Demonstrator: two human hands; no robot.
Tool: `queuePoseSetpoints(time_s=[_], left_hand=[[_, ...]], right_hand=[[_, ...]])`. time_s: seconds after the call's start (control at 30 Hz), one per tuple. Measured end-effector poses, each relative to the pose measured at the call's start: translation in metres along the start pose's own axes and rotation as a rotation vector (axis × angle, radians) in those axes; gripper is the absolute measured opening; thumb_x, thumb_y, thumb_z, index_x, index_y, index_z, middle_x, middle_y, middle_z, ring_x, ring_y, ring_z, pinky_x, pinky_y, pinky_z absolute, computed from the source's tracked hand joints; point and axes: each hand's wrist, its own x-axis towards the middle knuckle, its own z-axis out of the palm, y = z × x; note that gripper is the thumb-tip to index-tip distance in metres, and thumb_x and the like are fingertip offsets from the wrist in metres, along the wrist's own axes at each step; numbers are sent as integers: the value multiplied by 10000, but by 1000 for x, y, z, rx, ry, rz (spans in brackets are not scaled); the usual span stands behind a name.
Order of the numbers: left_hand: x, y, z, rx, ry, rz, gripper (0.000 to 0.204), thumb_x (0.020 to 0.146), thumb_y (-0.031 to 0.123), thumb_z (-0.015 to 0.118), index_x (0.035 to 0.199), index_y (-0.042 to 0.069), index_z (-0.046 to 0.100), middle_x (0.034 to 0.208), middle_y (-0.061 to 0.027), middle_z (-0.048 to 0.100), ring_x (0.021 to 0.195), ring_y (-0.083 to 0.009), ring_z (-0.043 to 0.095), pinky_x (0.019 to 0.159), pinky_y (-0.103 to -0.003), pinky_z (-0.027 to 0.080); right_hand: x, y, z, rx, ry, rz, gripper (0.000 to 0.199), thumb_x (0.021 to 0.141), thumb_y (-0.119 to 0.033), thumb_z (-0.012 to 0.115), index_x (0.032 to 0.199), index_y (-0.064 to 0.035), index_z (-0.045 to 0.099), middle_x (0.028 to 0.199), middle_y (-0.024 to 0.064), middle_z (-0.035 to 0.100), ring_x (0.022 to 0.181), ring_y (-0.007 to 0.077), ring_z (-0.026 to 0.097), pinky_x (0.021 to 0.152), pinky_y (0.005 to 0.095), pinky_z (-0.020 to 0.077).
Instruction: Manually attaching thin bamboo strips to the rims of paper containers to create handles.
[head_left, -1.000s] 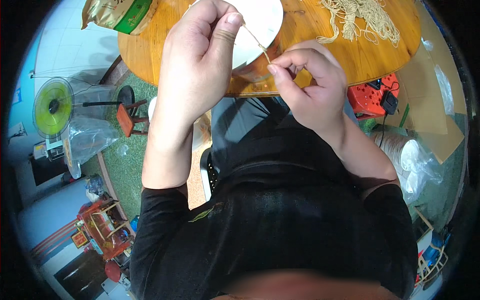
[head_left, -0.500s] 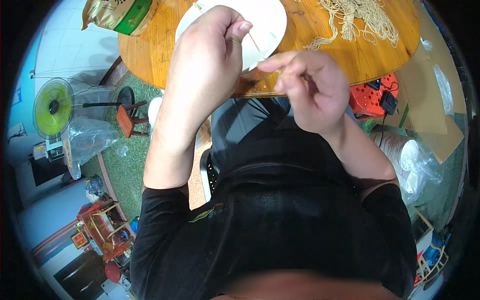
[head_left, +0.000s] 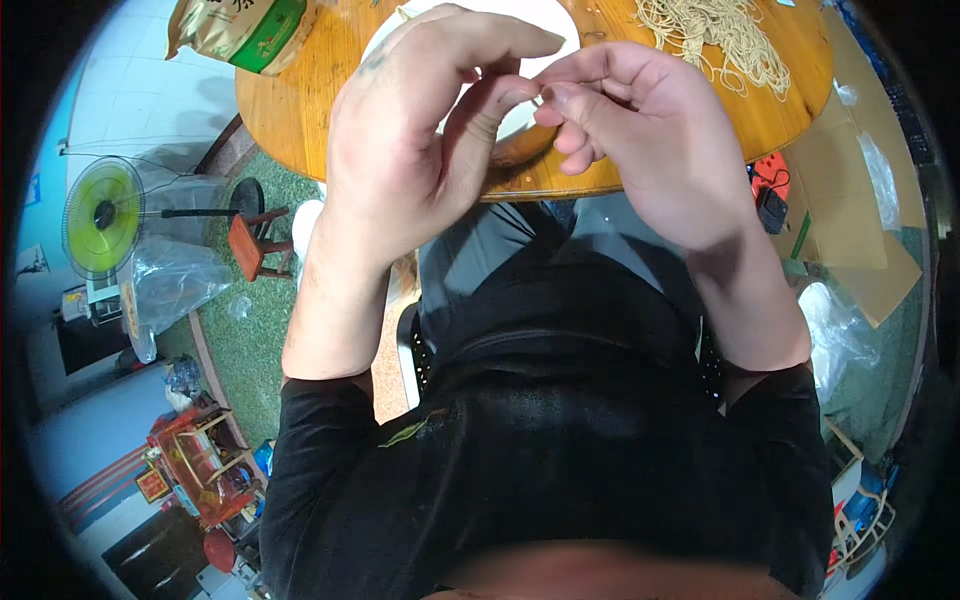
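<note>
Over the near edge of the round wooden table, my two hands meet at the fingertips. A short bit of thin beige cord shows between them; the rest of it is hidden by fingers. My left hand is curled, its thumb tip at the cord and its index finger stretched above. My right hand pinches the cord between thumb and index finger, the other fingers loosely bent. Behind the hands lies a white plate, mostly covered by them. A loose heap of beige cord lies on the table at the right.
A gold and green bag stands at the table's far left. On the left are a green fan and a small wooden stool. A red plastic stool, flattened cardboard and clear plastic wrapping are at the right.
My right hand has moved up and turned, its fingertips now meeting my left thumb. The cord that stretched between the hands is now mostly hidden.
</note>
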Motion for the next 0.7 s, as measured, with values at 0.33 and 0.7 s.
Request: queuePoseSetpoints(time_s=[0.33,0.7], left_hand=[[36,-44,29,-225,93,419,230,840,-21,823,1055,36,765,893,-140,747,831,-369,739,753,-406,567],[22,-27,11,-469,-161,244,95,1080,51,690,1081,-18,755,852,-55,747,742,-101,674,677,-271,539]], right_hand=[[8,-17,-19,-162,-287,145,159,1101,-119,682,1185,5,738,1049,37,773,878,90,726,836,264,620],[13,-17,-32,-132,-384,87,139,1095,-138,694,1144,-18,747,970,21,756,887,100,736,849,268,617]])
